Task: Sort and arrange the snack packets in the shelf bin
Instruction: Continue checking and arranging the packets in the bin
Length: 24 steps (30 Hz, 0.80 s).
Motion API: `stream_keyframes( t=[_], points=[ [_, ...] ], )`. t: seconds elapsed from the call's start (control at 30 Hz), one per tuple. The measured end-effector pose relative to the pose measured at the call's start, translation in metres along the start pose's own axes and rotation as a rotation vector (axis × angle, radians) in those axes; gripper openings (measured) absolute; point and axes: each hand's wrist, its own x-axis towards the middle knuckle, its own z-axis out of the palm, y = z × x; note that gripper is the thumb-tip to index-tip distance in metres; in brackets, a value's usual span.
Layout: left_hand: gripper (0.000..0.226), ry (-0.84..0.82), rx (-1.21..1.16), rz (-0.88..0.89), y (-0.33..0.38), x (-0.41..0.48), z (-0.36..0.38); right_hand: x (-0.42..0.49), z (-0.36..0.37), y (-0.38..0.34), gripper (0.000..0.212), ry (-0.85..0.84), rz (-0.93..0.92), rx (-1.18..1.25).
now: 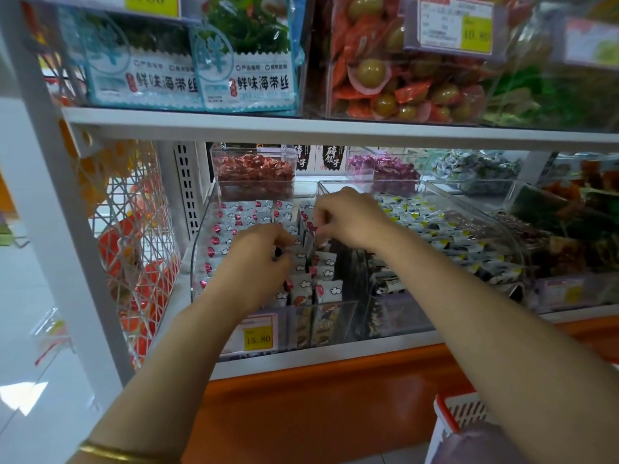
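Small white snack packets (330, 289) printed with clouds and a red mark stand in upright rows inside a clear plastic bin (195, 269) at the left end of a shop's lower shelf (335, 358). The rows are neat along the bin's left side and looser towards its middle. Both of a person's bare hands reach into the bin from the front. The left hand (258, 259) is low among the middle rows, its fingers curled tight round the tops of packets there. The right hand (348, 219) is a little farther back and just beside it, its fingers bent in a narrow pinch on the top edge of a packet. A gold bangle (110, 452) circles the left wrist. A yellow price tag (258, 338) reading 15.80 is fixed to the bin's front wall. A second clear bin (495, 226) touches it on the right and holds pale packets with yellow and black markings (445, 236) lying in a loose heap. Behind the two bins stand clear boxes of red-wrapped sweets (254, 169) and purple-wrapped sweets (385, 165). On the shelf above are blue-edged bags of green seaweed (248, 78) and a clear box of orange wrappers and green balls (402, 85). A white wire rack (134, 236) hangs at the shelf's left end, and the corner of a red and white basket (459, 416) shows at lower right.
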Motion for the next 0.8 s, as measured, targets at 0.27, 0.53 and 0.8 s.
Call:
stream_keyframes(
  t=[0.27,0.53,0.8],
  points=[
    [0.029,0.095,-0.188,-0.058,0.006,-0.002,-0.008,-0.04,-0.03,0.009,0.01,0.431,0.064,0.437],
    [0.018,-0.014,-0.564,-0.206,0.009,-0.006,-0.013,-0.073,-0.012,-0.001,0.007,0.426,0.281,1.339],
    [0.014,0.008,-1.066,-0.436,0.01,-0.007,-0.017,-0.079,0.005,0.005,0.006,0.269,0.415,1.901]
  ],
)
